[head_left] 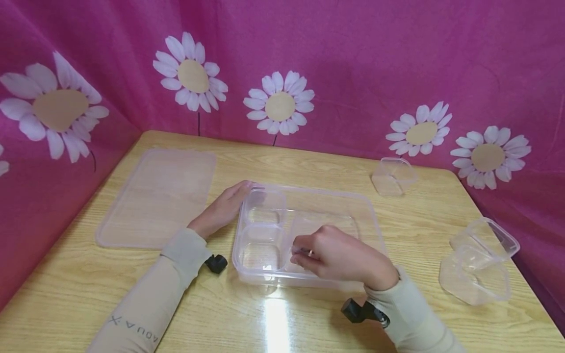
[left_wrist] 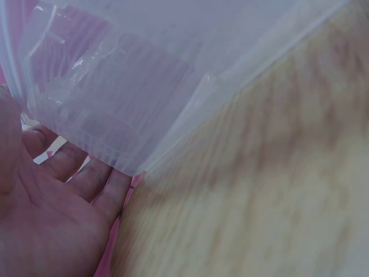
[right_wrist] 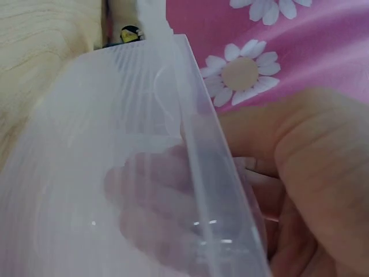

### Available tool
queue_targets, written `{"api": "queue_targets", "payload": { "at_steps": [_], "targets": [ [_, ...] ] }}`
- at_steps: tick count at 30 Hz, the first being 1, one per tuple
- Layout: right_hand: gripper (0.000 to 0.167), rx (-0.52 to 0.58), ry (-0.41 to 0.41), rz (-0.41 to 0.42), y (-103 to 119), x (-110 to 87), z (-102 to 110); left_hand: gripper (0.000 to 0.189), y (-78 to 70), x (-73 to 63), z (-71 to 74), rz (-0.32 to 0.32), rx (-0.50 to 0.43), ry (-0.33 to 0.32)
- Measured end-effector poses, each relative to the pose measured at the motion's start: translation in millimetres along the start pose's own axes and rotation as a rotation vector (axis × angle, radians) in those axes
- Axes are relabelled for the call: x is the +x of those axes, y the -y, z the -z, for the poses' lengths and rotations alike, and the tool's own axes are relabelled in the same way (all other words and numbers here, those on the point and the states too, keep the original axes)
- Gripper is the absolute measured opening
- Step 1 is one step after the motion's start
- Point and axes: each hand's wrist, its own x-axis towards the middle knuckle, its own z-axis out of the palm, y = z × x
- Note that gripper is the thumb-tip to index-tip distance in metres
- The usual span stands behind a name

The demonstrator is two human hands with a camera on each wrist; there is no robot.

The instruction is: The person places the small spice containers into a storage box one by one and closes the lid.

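Two squarish cups (head_left: 261, 249) line a translucent plastic box (head_left: 304, 279), left hand (head_left: 224, 207) straight-fingered, right hand (head_left: 337, 256) pinching a third cup (right_wrist: 69, 144).

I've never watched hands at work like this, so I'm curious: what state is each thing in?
Large box: open, upright.
Two cups in the box: upright, look empty.
Lid: off, lying flat.
Far cup: apart from the others, looks empty.
Nearer pair of cups: look empty, tilt unclear.
Left hand: touching the box's outside.
Right hand: curled inside the box, seemingly pinching a clear cup, hard to make out.
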Motion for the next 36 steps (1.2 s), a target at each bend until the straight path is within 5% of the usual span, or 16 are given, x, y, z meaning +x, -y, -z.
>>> {"api": "queue_targets", "payload": {
  "at_steps": [16,36],
  "targets": [
    [0.035,0.113,0.17,-0.001,-8.0,-2.3,-4.6,0.052,-1.0,0.8,-1.1,0.001,-0.004,0.002],
    [0.033,0.101,0.208,0.018,-4.0,2.8,-11.3,0.053,0.1,0.3,0.1,-0.027,-0.03,0.004]
  ]
}}
